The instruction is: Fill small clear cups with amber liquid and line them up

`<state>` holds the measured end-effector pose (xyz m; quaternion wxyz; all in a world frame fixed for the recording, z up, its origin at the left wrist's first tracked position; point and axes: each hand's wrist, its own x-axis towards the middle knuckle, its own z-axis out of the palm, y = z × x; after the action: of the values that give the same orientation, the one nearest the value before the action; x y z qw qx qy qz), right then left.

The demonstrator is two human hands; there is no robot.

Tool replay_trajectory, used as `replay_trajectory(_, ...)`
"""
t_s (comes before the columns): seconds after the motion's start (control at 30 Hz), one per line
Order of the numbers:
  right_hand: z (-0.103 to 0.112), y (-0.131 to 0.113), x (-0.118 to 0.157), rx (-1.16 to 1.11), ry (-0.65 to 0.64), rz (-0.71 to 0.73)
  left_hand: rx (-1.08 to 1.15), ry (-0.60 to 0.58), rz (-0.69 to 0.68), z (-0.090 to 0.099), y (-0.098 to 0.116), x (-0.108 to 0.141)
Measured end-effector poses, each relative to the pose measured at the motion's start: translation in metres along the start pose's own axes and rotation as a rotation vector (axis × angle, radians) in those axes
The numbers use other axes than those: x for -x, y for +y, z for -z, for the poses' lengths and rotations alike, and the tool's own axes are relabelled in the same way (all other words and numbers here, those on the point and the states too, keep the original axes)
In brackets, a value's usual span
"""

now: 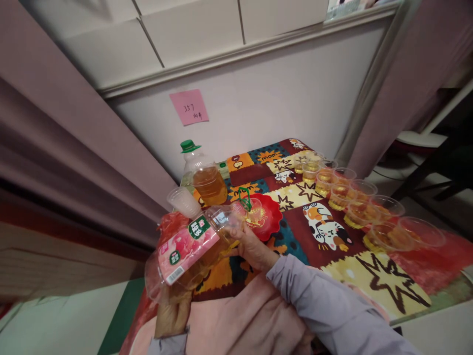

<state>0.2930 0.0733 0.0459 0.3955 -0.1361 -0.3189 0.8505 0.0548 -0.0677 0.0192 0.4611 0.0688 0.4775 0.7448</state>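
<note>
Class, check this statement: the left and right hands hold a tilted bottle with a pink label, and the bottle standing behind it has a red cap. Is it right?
Not quite: the cap on the standing bottle is green, as the head view shows. The left hand and right hand do hold the pink-labelled tilted bottle.

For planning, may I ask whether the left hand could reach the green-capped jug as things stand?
Probably not: the left hand supports the pink-labelled bottle, which lies between it and the green-capped jug in this view.
</note>
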Motion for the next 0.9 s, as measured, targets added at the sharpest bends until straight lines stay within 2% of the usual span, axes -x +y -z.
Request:
replay_trajectory(0.1,0.000,0.000,0.000,-0.008,-0.008,0.003,-0.079,0.080,-0.081,-0.009,-0.003,0.004)
replay_trajectory(0.2,0.000,0.000,0.000,-0.004,-0.006,0.003,-0.090,0.056,-0.119,-0.013,-0.005,0.006)
replay_trajectory(0.33,0.001,0.000,0.000,0.000,0.002,0.002,-0.113,0.038,-0.139,-0.009,-0.007,0.005)
replay_trajectory(0.77,-0.001,-0.001,0.000,-0.016,0.021,-0.006,-0.104,0.084,-0.109,-0.006,-0.008,0.002)
replay_trajectory(0.9,-0.002,-0.001,0.000,-0.007,0.026,-0.006,-0.138,0.051,-0.133,-0.008,-0.007,0.004)
